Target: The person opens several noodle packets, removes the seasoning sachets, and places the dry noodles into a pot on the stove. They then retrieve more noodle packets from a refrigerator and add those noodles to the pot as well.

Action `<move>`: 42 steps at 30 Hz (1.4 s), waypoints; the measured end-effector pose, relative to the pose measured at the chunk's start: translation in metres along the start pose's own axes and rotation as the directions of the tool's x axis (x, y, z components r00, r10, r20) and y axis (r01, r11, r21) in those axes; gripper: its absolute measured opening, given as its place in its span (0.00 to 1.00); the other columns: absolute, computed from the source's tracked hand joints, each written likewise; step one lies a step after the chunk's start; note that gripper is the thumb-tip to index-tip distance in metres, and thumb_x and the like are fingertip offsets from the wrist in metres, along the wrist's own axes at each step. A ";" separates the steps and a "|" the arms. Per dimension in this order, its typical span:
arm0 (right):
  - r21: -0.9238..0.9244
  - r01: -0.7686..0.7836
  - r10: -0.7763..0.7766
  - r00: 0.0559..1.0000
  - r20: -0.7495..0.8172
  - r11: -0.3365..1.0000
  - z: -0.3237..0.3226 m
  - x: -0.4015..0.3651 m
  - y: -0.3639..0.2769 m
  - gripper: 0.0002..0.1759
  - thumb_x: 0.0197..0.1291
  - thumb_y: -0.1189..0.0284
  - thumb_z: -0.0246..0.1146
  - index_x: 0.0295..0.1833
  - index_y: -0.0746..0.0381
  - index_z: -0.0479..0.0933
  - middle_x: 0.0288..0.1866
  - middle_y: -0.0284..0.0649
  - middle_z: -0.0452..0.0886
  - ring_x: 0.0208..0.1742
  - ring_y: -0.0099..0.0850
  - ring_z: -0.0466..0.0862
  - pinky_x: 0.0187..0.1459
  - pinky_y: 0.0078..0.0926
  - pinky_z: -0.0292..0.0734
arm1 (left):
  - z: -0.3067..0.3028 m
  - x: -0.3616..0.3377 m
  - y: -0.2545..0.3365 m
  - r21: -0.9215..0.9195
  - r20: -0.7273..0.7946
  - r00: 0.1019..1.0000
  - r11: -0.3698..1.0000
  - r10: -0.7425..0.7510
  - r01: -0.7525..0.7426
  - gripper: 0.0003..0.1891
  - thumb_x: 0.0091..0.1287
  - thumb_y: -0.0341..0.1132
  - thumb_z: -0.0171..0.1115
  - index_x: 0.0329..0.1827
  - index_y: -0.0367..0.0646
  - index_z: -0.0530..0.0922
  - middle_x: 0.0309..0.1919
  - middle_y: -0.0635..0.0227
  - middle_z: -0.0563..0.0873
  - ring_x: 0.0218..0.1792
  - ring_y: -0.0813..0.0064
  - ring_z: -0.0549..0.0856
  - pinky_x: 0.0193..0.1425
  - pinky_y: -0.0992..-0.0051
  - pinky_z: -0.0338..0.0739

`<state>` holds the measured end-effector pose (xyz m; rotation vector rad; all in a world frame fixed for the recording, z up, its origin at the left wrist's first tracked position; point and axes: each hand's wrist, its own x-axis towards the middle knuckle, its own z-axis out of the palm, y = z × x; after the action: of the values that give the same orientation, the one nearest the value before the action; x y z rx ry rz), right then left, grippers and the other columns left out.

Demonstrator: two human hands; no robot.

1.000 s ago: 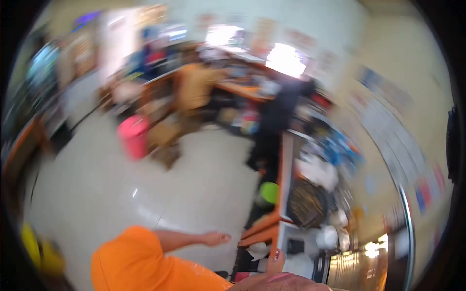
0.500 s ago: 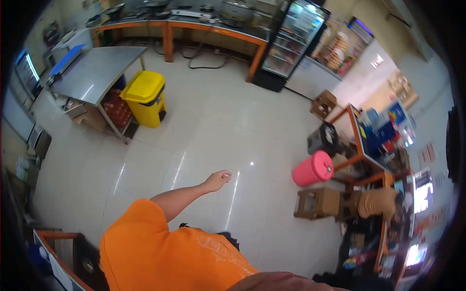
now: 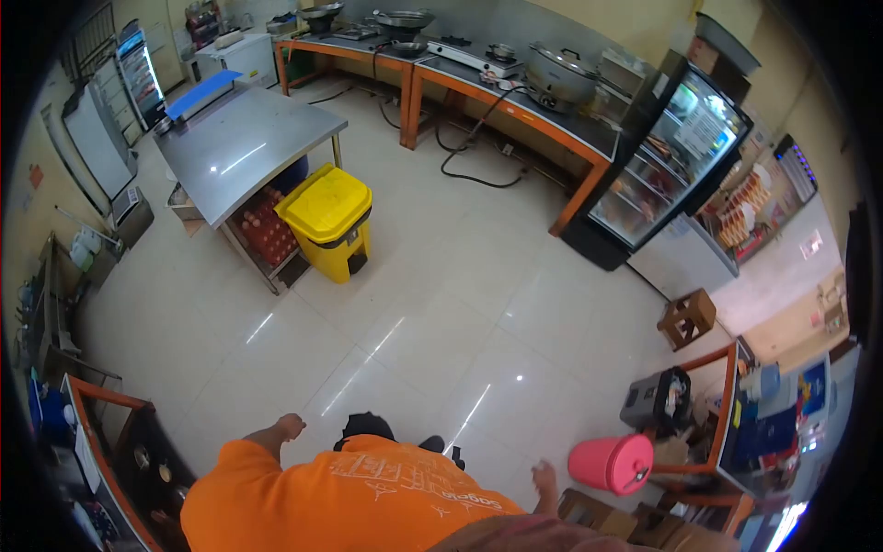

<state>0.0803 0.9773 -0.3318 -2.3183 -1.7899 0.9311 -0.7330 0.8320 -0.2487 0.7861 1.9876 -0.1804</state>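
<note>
My left hand (image 3: 292,426) hangs low in front of my left side, above the tiled floor. Its fingers are loosely curled, and nothing shows in them. On my other side, my right hand (image 3: 544,477) is held low with fingers partly apart and no object visible in it. It is nearest to the pink lidded bin (image 3: 611,465), just to its right, with a gap between them. I wear an orange shirt (image 3: 368,492) with pale print, and a dark shoe shows beyond it.
A steel table (image 3: 267,138) and a yellow pedal bin (image 3: 333,216) stand ahead left. Along the back wall runs an orange-framed counter (image 3: 515,110) with stoves and pots. A glass-door fridge (image 3: 662,156), brown stool (image 3: 687,318) and grey bin (image 3: 651,402) stand right.
My left hand has swung back and left towards my body. My right hand has come into view beside the pink bin. The view has shifted, showing more of the back counter.
</note>
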 end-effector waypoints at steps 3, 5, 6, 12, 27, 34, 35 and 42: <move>0.023 0.269 -0.265 0.957 -0.116 0.963 -0.106 0.160 -0.145 0.30 0.59 0.72 0.62 0.69 0.66 0.73 0.37 0.46 0.86 0.33 0.33 0.83 0.39 0.33 0.80 | 0.010 0.022 0.049 -0.293 -0.364 0.928 0.935 0.083 -0.199 0.23 0.67 0.44 0.62 0.59 0.39 0.81 0.46 0.52 0.90 0.37 0.57 0.90 0.50 0.62 0.84; 0.272 0.251 -0.239 0.968 -0.078 0.929 -0.167 0.221 -0.264 0.28 0.60 0.74 0.60 0.68 0.66 0.73 0.38 0.42 0.86 0.33 0.31 0.82 0.37 0.30 0.79 | 0.013 0.052 0.106 -0.660 -0.285 0.957 0.736 -0.056 -0.153 0.22 0.67 0.43 0.63 0.59 0.39 0.81 0.42 0.54 0.90 0.32 0.61 0.90 0.45 0.64 0.85; 0.309 0.251 -0.240 0.968 -0.073 0.917 -0.179 0.251 -0.303 0.28 0.60 0.75 0.59 0.68 0.65 0.73 0.38 0.42 0.86 0.33 0.30 0.82 0.37 0.29 0.79 | 0.012 0.062 0.133 -0.686 -0.266 0.963 0.711 -0.047 -0.155 0.21 0.67 0.42 0.63 0.58 0.39 0.81 0.41 0.55 0.90 0.32 0.62 0.90 0.45 0.65 0.85; 0.431 0.021 -0.074 0.992 0.105 0.902 -0.159 0.379 -0.453 0.27 0.61 0.74 0.60 0.68 0.59 0.72 0.40 0.41 0.84 0.35 0.31 0.83 0.30 0.34 0.80 | -0.072 0.153 0.201 -0.421 -0.231 0.972 0.905 -0.035 -0.067 0.18 0.65 0.43 0.64 0.53 0.41 0.84 0.42 0.50 0.90 0.38 0.59 0.91 0.51 0.64 0.84; -0.126 0.143 -0.031 0.771 0.636 0.982 -0.041 0.609 -0.561 0.17 0.58 0.64 0.66 0.50 0.61 0.83 0.40 0.40 0.85 0.32 0.36 0.83 0.31 0.38 0.80 | -0.532 0.480 0.575 -0.542 -0.509 0.838 0.684 0.195 -0.488 0.17 0.70 0.37 0.60 0.58 0.40 0.81 0.39 0.55 0.89 0.39 0.62 0.88 0.47 0.66 0.81; 0.256 -0.001 -0.106 0.910 0.402 0.967 -0.117 0.957 -0.816 0.12 0.63 0.61 0.59 0.40 0.58 0.79 0.27 0.36 0.78 0.23 0.30 0.78 0.19 0.32 0.72 | -0.608 0.549 0.661 -0.687 -0.458 0.887 0.613 0.052 -0.391 0.15 0.70 0.34 0.58 0.57 0.40 0.82 0.34 0.63 0.87 0.34 0.74 0.85 0.38 0.72 0.80; 0.308 0.161 -0.258 0.916 0.307 0.938 -0.133 1.010 -0.861 0.12 0.64 0.62 0.59 0.42 0.59 0.79 0.28 0.37 0.79 0.23 0.29 0.78 0.20 0.31 0.72 | -0.624 0.553 0.668 -0.703 -0.477 0.879 0.593 0.015 -0.392 0.15 0.70 0.34 0.58 0.58 0.40 0.81 0.34 0.63 0.87 0.34 0.74 0.85 0.38 0.72 0.80; 0.449 0.491 -0.525 0.849 -0.054 0.747 -0.279 1.192 -1.241 0.21 0.66 0.72 0.60 0.64 0.63 0.76 0.42 0.41 0.84 0.40 0.29 0.82 0.44 0.30 0.78 | -0.749 0.652 0.703 -0.762 -0.565 0.822 0.426 -0.072 -0.487 0.12 0.74 0.29 0.56 0.57 0.35 0.79 0.37 0.65 0.84 0.39 0.77 0.83 0.38 0.76 0.79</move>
<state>-0.6793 2.5291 -0.1003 -1.4219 -1.8385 1.1763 -1.0813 1.9975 -0.2572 0.3502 2.0207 1.3341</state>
